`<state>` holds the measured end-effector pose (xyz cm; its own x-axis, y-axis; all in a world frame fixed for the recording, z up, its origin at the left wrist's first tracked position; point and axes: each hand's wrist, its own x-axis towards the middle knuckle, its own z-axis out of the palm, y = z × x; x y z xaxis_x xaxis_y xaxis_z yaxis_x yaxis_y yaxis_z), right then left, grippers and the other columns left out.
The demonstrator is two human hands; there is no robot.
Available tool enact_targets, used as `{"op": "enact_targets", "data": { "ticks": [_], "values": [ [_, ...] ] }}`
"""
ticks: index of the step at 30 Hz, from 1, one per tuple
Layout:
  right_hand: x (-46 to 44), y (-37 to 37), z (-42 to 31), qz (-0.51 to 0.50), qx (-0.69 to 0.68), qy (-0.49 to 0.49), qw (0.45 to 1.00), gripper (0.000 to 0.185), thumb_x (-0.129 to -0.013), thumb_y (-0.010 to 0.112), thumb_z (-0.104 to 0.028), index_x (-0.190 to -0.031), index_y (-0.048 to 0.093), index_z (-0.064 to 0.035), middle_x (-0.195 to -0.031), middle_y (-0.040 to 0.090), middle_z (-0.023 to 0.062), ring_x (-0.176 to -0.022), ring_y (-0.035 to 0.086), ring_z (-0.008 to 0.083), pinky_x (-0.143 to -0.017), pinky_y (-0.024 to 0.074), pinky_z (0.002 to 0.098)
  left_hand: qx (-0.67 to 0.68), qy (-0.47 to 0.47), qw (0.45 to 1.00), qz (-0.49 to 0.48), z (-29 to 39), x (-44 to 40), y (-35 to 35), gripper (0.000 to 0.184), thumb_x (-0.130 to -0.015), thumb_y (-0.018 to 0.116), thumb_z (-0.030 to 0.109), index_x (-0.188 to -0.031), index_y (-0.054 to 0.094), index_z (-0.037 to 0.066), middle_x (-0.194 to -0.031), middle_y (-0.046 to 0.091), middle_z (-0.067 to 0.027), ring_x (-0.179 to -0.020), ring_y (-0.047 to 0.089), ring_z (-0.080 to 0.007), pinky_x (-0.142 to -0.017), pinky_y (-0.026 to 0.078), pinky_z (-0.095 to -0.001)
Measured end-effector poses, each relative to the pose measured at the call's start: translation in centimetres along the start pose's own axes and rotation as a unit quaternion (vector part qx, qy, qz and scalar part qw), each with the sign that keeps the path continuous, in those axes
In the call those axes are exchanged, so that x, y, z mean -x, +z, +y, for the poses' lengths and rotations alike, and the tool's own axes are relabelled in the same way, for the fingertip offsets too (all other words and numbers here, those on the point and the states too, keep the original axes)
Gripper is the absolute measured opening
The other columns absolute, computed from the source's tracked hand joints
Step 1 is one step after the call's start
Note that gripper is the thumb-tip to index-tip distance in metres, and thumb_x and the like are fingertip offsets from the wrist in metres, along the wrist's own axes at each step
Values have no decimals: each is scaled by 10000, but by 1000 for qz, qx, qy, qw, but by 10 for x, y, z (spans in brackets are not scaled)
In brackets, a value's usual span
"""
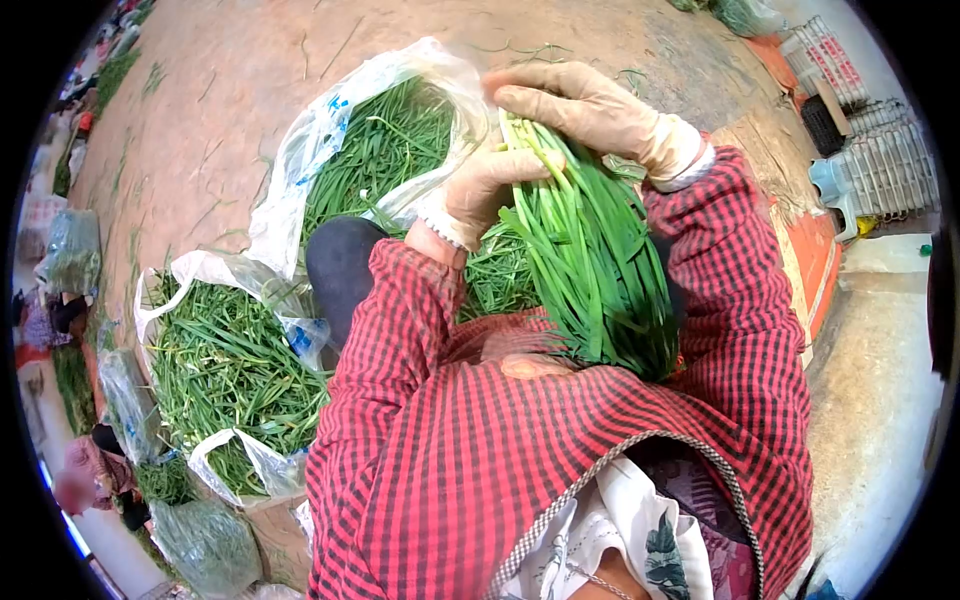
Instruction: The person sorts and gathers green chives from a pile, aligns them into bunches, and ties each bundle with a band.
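My left hand (485,192), in a pale rubber glove, is closed round the stem end of a bunch of garlic chives (590,255), the thumb lying across the pale stalks. The long green leaves hang down towards my lap. My right hand (595,112), gloved the same way, lies over the top and side of the stem ends, its fingers stretched out and slightly blurred. Whether it presses on the stalks is hard to see. Behind my left hand, an opened white plastic bag (275,205) holds loose green leaves (385,145). More cut greens (505,280) lie under the bunch.
Another white bag (160,300) full of cut greens stands at the left, beside my dark boot (340,265). Filled clear bags (205,545) and a person (100,475) are at the far left. Crates (885,170) and a brush (825,120) stand at the right. Scraps litter the floor (230,100).
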<state>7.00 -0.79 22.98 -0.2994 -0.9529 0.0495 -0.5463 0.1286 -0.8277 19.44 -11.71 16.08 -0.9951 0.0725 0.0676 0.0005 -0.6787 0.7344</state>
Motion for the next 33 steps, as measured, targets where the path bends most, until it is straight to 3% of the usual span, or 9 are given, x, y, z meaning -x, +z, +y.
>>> {"op": "enact_targets", "data": {
  "ticks": [10, 12, 14, 16, 17, 20, 24, 28, 33],
  "values": [
    [-9, 8, 3, -115, -43, 96, 988, 438, -962, 533, -385, -1173, 628, -12, -1095, 650, 85, -999, 576, 128, -903, 453, 285, 68, -17, 996, 59, -20, -3, -25, 214, -834, 615, 145, -1007, 622, 20, -923, 664, -79, -802, 652, -174, -738, 534, -292],
    [3, 12, -1, 61, -127, 14, 990, 483, -951, 550, -382, -1273, 553, -22, -1228, 588, 87, -1122, 525, 152, -969, 413, 297, 88, 42, 992, 84, -15, -2, -12, 249, -866, 589, 173, -1046, 614, 3, -941, 659, -89, -840, 645, -184, -772, 524, -303],
    [17, 18, 4, 61, -219, 68, 972, 644, -901, 621, -391, -1389, 413, -26, -1348, 490, 108, -1239, 454, 197, -1040, 353, 315, 112, 42, 991, 64, -21, -7, -17, 356, -905, 565, 238, -1151, 570, -19, -1043, 635, -123, -936, 625, -217, -854, 507, -335],
    [35, 41, 18, 98, -43, 72, 992, 824, -837, 689, -432, -1444, 306, -27, -1365, 459, 125, -1275, 423, 227, -1070, 318, 323, 172, 87, 978, 83, -30, -9, -24, 497, -928, 556, 343, -1249, 505, -32, -1150, 592, -153, -1024, 594, -254, -928, 478, -374],
    [36, 42, 32, 83, -28, 94, 992, 1127, -709, 741, -596, -1438, 192, 66, -1347, 449, 222, -1269, 423, 290, -1083, 306, 355, 173, 62, 980, 75, -30, -9, -25, 583, -936, 540, 413, -1307, 451, -28, -1216, 555, -165, -1101, 559, -277, -981, 451, -390],
    [40, 48, 44, 81, -158, 157, 972, 1077, -717, 741, -582, -1414, 238, 68, -1335, 456, 212, -1259, 431, 280, -1066, 320, 345, 265, 73, 958, 77, -37, -6, -23, 627, -933, 535, 450, -1326, 431, -28, -1209, 561, -165, -1133, 546, -279, -1008, 435, -388],
    [42, 38, 28, -6, -154, 112, 982, 734, -850, 676, -446, -1364, 380, -14, -1282, 494, 109, -1208, 444, 183, -1035, 341, 310, 79, 66, 994, 40, -31, -8, -27, 578, -878, 612, 258, -1338, 419, -34, -1213, 564, -164, -1128, 556, -260, -1006, 440, -376],
    [39, 46, 44, 1, -195, 65, 979, 694, -879, 648, -396, -1386, 350, -27, -1284, 489, 101, -1177, 455, 162, -995, 380, 295, 70, 2, 993, 98, -13, -9, -26, 487, -780, 639, 71, -1236, 502, -32, -1025, 646, -119, -929, 635, -214, -867, 511, -325],
    [60, 35, 31, -63, -133, 102, 984, 1135, -734, 780, -335, -1492, -3, -16, -1423, 369, 193, -1298, 375, 248, -1076, 319, 348, 32, 115, 981, 156, 41, -8, -14, 425, -757, 657, 70, -1155, 530, -5, -949, 658, -126, -884, 649, -232, -828, 545, -352]
  ]
}}
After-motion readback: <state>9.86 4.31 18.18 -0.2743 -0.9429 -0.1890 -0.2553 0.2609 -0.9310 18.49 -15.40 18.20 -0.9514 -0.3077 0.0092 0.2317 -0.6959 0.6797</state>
